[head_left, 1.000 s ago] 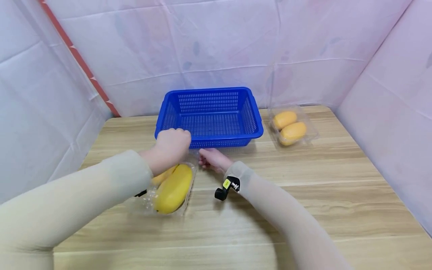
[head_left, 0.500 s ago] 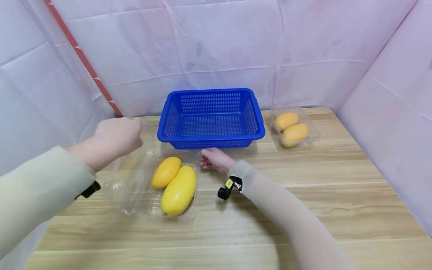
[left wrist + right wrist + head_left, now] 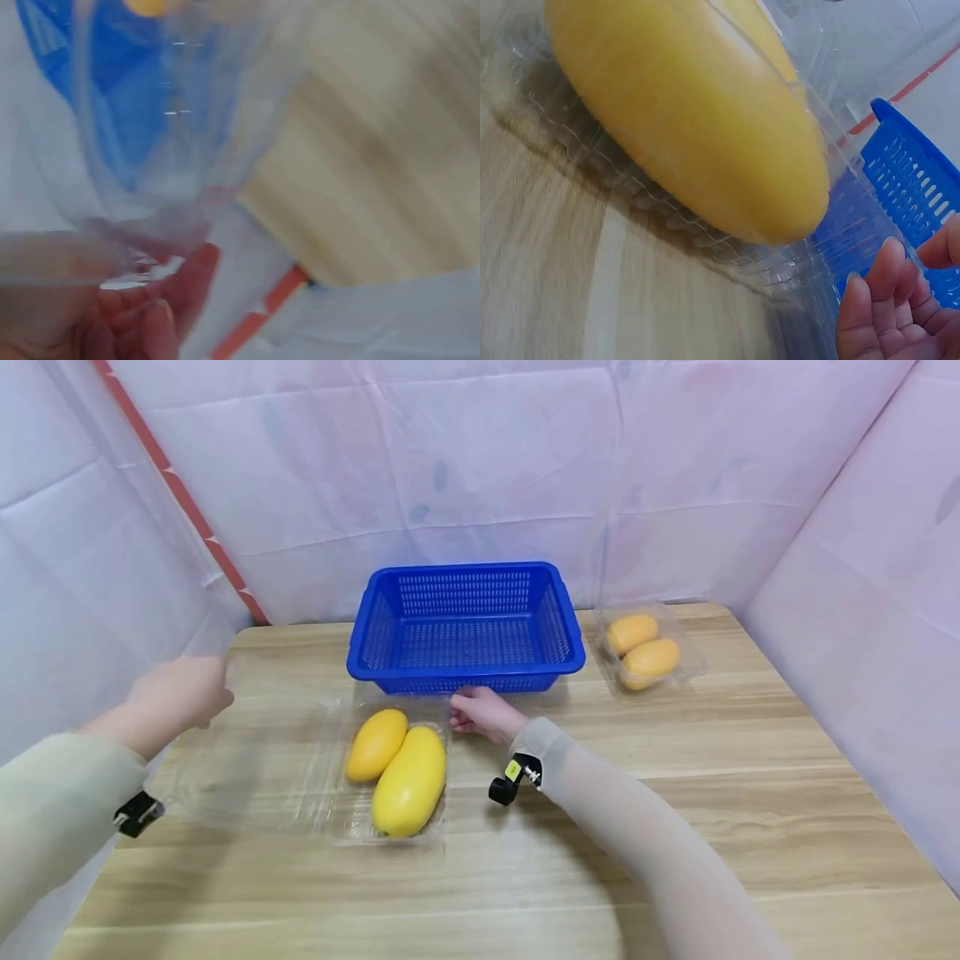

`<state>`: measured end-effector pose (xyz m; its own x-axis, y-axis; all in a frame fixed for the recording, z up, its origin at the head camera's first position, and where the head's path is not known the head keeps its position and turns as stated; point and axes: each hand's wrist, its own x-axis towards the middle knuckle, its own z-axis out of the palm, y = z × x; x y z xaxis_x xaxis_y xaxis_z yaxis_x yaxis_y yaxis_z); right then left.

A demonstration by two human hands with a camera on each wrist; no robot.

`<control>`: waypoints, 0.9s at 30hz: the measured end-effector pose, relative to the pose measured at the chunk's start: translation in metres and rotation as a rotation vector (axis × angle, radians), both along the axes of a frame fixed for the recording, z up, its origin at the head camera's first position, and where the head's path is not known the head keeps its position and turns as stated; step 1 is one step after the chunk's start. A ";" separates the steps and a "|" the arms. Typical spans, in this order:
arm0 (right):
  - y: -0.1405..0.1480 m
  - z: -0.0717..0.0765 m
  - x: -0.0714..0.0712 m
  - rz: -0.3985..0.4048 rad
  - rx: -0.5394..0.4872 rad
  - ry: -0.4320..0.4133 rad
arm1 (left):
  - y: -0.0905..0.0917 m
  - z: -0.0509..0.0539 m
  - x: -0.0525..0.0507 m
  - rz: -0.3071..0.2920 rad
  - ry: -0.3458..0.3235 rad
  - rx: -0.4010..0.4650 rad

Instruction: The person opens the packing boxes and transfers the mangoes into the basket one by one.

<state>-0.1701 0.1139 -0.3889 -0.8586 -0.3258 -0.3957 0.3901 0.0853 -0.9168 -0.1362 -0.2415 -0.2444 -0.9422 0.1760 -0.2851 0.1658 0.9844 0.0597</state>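
Observation:
A clear plastic clamshell box (image 3: 352,837) lies with its lid (image 3: 258,793) swung out to the left. In its base sit an orange-yellow mango (image 3: 377,745) and a larger, longer yellow fruit (image 3: 409,783), side by side. My left hand (image 3: 180,697) holds the lid's outer edge; in the left wrist view the blurred lid (image 3: 161,169) runs between thumb and fingers. At the base's far right corner, my right hand (image 3: 486,713) pinches the rim. The right wrist view shows thumb and curled fingers (image 3: 885,289) at that corner, close to the yellow fruit (image 3: 697,120).
Behind the box stands a blue perforated plastic basket (image 3: 467,643), with nothing in it. Another clear clamshell box (image 3: 693,662), holding two orange mangoes (image 3: 649,658), sits at the back right of the wooden table (image 3: 675,793). Cloth walls (image 3: 487,468) enclose the table's back and sides.
My left hand has swept left from above the fruit, swinging the lid open and uncovering both fruits. The right hand has stayed at the box's corner.

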 end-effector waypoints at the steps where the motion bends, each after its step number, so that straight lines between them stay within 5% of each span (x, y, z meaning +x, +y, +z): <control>1: 0.001 0.000 0.000 -0.007 0.011 0.005 | -0.004 -0.007 0.000 0.007 0.002 0.018; 6: 0.009 -0.001 0.000 -0.023 0.046 0.034 | -0.019 -0.045 0.000 0.012 0.054 0.120; 13: 0.014 -0.002 -0.002 -0.008 0.057 0.040 | -0.032 -0.082 0.002 0.072 -0.039 0.304; 22: 0.014 -0.001 -0.002 -0.023 0.060 0.043 | -0.036 -0.103 -0.003 0.100 -0.305 0.410; 27: 0.013 -0.002 -0.001 -0.032 0.055 0.055 | -0.031 -0.105 -0.002 0.093 -0.329 0.405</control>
